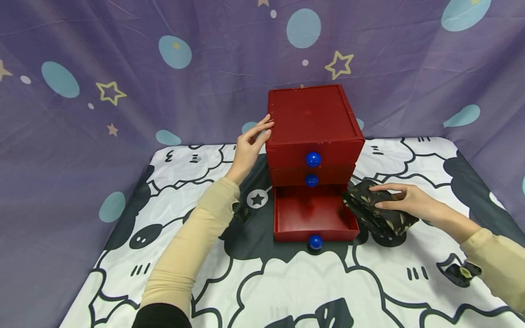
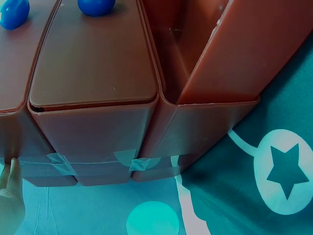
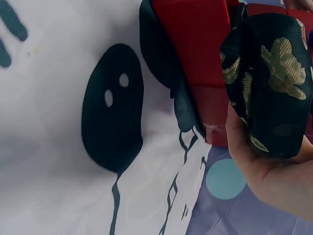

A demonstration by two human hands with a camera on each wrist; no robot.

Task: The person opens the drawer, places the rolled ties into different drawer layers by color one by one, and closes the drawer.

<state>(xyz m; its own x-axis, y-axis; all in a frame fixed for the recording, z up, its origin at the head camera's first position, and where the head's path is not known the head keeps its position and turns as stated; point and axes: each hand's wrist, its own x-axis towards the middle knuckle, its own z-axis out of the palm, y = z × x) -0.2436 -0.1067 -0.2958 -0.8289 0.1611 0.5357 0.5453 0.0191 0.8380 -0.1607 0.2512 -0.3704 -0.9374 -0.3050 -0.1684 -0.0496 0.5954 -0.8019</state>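
A red cabinet (image 1: 311,114) with three stacked drawers and blue knobs stands on the cloth. Its bottom drawer (image 1: 313,214) is pulled out, and the upper two are closed. My left hand (image 1: 250,148) touches the cabinet's upper left side with extended fingers; the left wrist view shows fingertips (image 2: 13,178) against that side. Beside the drawer's right wall, my right hand (image 1: 414,200) grips a folded black cloth bundle with a gold leaf pattern (image 1: 377,207). The bundle's left end overlaps the drawer's right edge. In the right wrist view the folded cloth (image 3: 281,83) hides most fingers.
A white and dark cartoon-print cloth (image 1: 295,282) covers the table. Behind it hangs a purple curtain (image 1: 229,68) with stars and blue spots. Clear tape (image 2: 63,164) runs along the cabinet's side. The open drawer juts toward the front.
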